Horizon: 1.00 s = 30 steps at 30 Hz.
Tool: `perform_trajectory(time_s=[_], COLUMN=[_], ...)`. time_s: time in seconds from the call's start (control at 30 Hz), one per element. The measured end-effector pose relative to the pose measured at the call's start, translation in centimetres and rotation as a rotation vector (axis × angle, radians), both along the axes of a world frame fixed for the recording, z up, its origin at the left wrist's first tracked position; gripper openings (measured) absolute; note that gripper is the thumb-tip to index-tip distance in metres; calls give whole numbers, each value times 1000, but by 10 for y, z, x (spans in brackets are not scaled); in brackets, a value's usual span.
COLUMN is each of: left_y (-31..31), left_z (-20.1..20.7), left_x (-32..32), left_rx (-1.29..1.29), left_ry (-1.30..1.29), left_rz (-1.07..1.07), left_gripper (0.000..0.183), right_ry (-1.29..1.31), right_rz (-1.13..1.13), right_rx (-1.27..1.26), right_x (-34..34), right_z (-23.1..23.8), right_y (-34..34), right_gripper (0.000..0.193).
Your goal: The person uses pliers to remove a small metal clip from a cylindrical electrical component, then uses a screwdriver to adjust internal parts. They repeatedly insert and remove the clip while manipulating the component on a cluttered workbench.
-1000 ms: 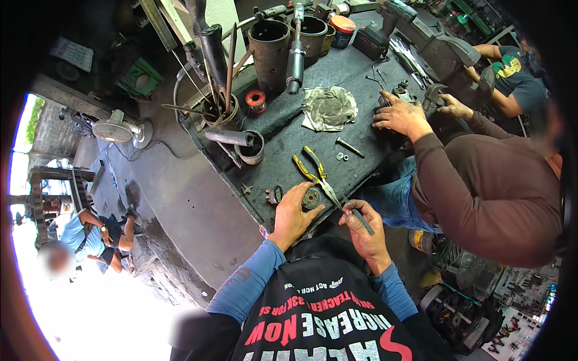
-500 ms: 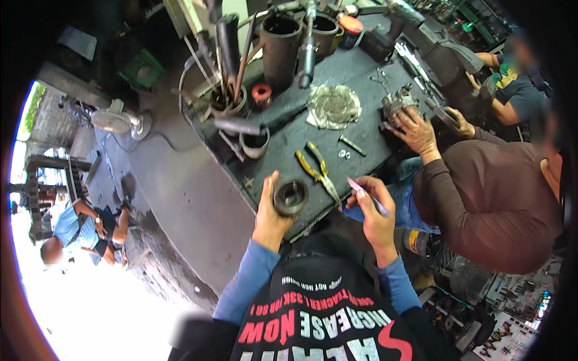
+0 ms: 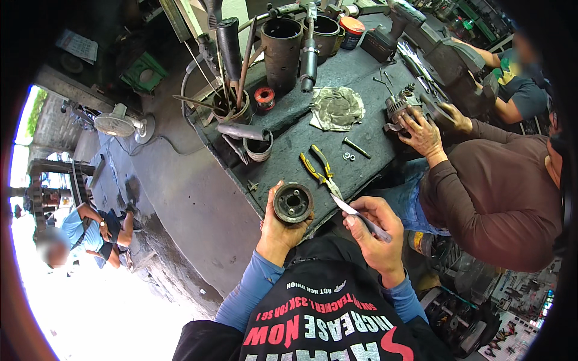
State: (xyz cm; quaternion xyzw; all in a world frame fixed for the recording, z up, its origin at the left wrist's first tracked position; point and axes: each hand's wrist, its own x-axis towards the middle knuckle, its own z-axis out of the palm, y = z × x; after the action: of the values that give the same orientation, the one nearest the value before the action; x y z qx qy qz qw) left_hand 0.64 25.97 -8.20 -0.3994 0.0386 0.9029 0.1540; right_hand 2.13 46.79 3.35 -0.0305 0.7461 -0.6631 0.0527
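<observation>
Head cam, looking down: the left hand (image 3: 278, 227) is gripping a round dark metal part (image 3: 293, 203), fingers wrapped around its rim, holding it up just over the near edge of the worktop (image 3: 355, 66) with the open face and its ring of small holes pointing at the camera. The right hand (image 3: 376, 231) is pinching a thin flat metal strip (image 3: 360, 217), fingers closed on it, tip aiming toward the round part but not touching it. Yellow-handled pliers (image 3: 319, 168) are lying on the worktop right behind both hands, a bolt (image 3: 357, 147) and a crumpled rag (image 3: 337, 107) further back. On the right a person in a brown sleeve (image 3: 487, 192) is working both hands on a small metal housing (image 3: 402, 105).
</observation>
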Motion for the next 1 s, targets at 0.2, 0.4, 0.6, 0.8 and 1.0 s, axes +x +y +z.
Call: perform_trajectory(time_s=[0.2,0.4,0.6,0.8,1.0], left_y=[12,34,37,33,7], left_z=[15,-27,-49,-41,-32], left_x=[-5,3,-8,-10,-14], left_rx=[-912,-1855,-1984,-1896,-1678], left_ry=[324,774,973,946,1020], left_rz=[-293,-429,-424,-621,-765], left_gripper=[33,53,54,67,68], right_ry=[-68,-89,-76,263,314], right_rz=[-137,-130,-124,14,55], right_rx=[-82,-40,-34,286,324], right_x=[1,4,16,6,-3], right_z=[-7,-56,-101,-108,-108], right_y=[15,33,16,11,9], right_gripper=[23,15,14,17,23])
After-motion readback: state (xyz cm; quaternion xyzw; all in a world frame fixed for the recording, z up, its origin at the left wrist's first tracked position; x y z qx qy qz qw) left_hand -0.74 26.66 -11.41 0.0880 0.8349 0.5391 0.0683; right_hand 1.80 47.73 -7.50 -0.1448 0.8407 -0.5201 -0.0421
